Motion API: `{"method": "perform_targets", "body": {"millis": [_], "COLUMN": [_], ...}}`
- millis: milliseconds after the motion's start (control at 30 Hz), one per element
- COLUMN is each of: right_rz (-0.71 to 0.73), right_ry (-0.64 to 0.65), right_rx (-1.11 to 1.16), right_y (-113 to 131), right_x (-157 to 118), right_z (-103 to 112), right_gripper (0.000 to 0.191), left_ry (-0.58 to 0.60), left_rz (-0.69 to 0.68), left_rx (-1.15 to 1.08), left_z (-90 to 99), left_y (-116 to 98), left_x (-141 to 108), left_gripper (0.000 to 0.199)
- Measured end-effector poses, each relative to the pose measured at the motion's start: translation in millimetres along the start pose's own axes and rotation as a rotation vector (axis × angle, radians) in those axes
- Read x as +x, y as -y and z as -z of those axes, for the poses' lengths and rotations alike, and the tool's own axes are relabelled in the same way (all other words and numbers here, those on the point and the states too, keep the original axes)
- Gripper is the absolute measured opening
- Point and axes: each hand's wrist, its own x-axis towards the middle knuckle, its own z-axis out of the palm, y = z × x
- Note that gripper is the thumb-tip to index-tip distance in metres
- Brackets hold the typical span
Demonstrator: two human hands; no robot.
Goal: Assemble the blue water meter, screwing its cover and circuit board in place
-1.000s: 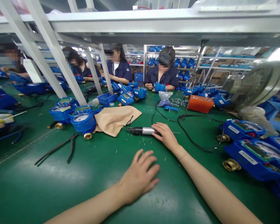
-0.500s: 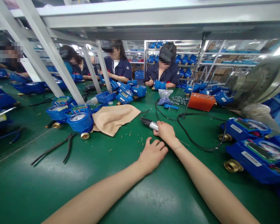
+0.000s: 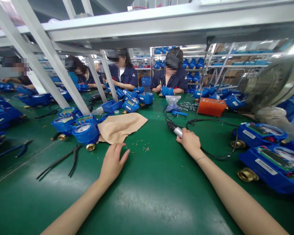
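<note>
My right hand [image 3: 190, 141] is wrapped round the silver body of an electric screwdriver [image 3: 177, 131], whose dark end points away to the upper left with a black cord on it. My left hand [image 3: 113, 162] is over the green table [image 3: 147, 186], fingers apart with nothing in them. Just beyond its fingertips lies a crumpled tan cloth [image 3: 122, 125]. Several small screws [image 3: 146, 149] are scattered on the table to the right of that hand. Behind and left of it stands a blue water meter [image 3: 85, 132] with a brass fitting.
Long-handled pliers [image 3: 61, 160] lie open at the left. More blue meters [image 3: 267, 166] sit at the right edge. An orange box [image 3: 212, 107], a bag of small parts [image 3: 172, 103] and a looping black cable [image 3: 218, 157] lie farther back. Co-workers sit opposite, below a metal shelf [image 3: 161, 31].
My left hand has moved left from beside my right hand, toward the cloth. The right hand has shifted right with the screwdriver. Some screws now lie closer together.
</note>
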Motion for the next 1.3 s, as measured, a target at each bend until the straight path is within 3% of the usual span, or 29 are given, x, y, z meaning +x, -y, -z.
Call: {"method": "perform_targets", "body": {"millis": [100, 167, 267, 367, 600, 733, 867, 933, 1067, 1233, 1300], "right_rz": [-0.036, -0.052, -0.053, -0.048, -0.062, -0.063, -0.057, -0.052, -0.041, -0.03, -0.025], "right_ry": [-0.007, -0.01, -0.018, -0.026, -0.029, -0.041, -0.049, -0.047, -0.036, -0.023, -0.023], "right_rx": [-0.001, -0.002, -0.008, -0.018, -0.032, -0.033, -0.03, -0.028, -0.029, -0.025, -0.021], "right_y": [-7.2, -8.3, -7.8, -7.8, -7.2, -6.7, -7.5, -8.0, -9.3, -11.2, -11.6], "right_x": [5.4, 9.1, 11.1, 9.8, 10.0, 11.8, 13.5, 13.9, 13.4, 13.7, 14.0], "right_z": [-3.6, -5.6, -8.2, -10.0, -9.4, -10.5, -11.5, -10.8, -8.1, -6.4, -6.1], "right_gripper": [0.03, 0.03, 0.029, 0.028, 0.027, 0.026, 0.023, 0.022, 0.022, 0.023, 0.023], "left_ry": [0.171, 0.29, 0.368, 0.357, 0.287, 0.266, 0.286, 0.313, 0.428, 0.579, 0.584], "left_rz": [0.036, 0.008, -0.034, -0.057, -0.104, -0.121, -0.139, -0.149, -0.203, -0.325, -0.358], "left_rx": [-0.091, -0.096, -0.085, -0.085, -0.219, -0.291, -0.406, -0.475, -0.621, -0.732, -0.709], "left_z": [5.8, -0.3, -21.2, -50.4, -125.4, -161.3, -181.2, -182.8, -167.8, -120.1, -100.9], "left_y": [24.6, 24.5, 5.5, -19.8, -74.1, -99.2, -111.9, -112.2, -101.6, -77.7, -68.6], "left_x": [-25.2, -26.1, -4.5, 29.2, 99.8, 140.4, 173.0, 181.3, 179.9, 150.5, 132.9], "left_gripper": [0.056, 0.077, 0.092, 0.097, 0.083, 0.056, 0.023, 0.015, 0.024, 0.037, 0.062]}}
